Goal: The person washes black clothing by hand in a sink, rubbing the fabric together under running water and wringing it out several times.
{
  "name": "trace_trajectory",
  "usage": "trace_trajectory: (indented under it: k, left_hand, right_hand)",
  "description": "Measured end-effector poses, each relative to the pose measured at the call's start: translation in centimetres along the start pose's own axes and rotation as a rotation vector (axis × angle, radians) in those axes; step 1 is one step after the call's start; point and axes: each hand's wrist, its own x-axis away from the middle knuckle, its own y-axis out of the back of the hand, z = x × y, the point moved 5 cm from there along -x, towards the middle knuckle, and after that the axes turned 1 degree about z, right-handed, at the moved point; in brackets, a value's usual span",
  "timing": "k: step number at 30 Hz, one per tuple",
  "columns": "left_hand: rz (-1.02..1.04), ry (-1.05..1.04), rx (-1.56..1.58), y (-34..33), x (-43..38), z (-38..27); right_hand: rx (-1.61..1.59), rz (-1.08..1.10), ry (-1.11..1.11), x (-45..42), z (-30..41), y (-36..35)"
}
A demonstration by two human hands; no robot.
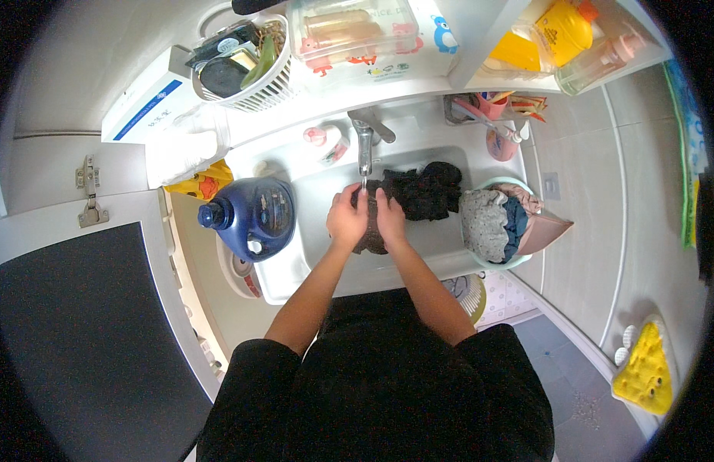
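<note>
Both my hands are over a white sink basin (328, 202), below a chrome faucet (364, 144) that runs a thin stream of water. Between them is a dark, wet, sheer-looking cloth (371, 231). My left hand (347, 216) grips its left side, right by the stream. The right side of the cloth is in my right hand (391, 218), with the thumb pointing up toward the faucet. Just right of my hands, a bunched black garment (426, 193) lies in the basin. Whether it joins the cloth in my hands cannot be made out.
A blue detergent jug (261, 216) stands on the sink's left ledge. At the right edge sits a mint basin (510, 264) of folded clothes. A pump bottle (328, 144) and a pink cup (501, 144) are behind the bowl. The cabinet shelf (368, 95) overhangs the back; its mirrored door (97, 341) stands open.
</note>
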Motion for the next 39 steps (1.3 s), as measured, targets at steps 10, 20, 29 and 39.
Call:
trace_trajectory:
  k: [10,20,29,39]
  left_hand:
    - [0.341,0.811,1.242,-4.1,0.4,7.3]
    - [0.615,0.878,1.757,-3.2,3.9,4.1]
    - [0.557,0.869,1.878,-4.6,5.5,5.1]
    - [0.471,0.718,1.921,-3.8,3.5,3.9]
  right_hand:
    - [0.291,0.175,0.470,3.2,7.0,3.4]
    - [0.188,0.389,0.540,1.4,6.8,-0.4]
    - [1.017,0.428,0.711,5.1,11.3,-1.8]
    - [0.361,0.441,0.827,4.9,10.6,3.3]
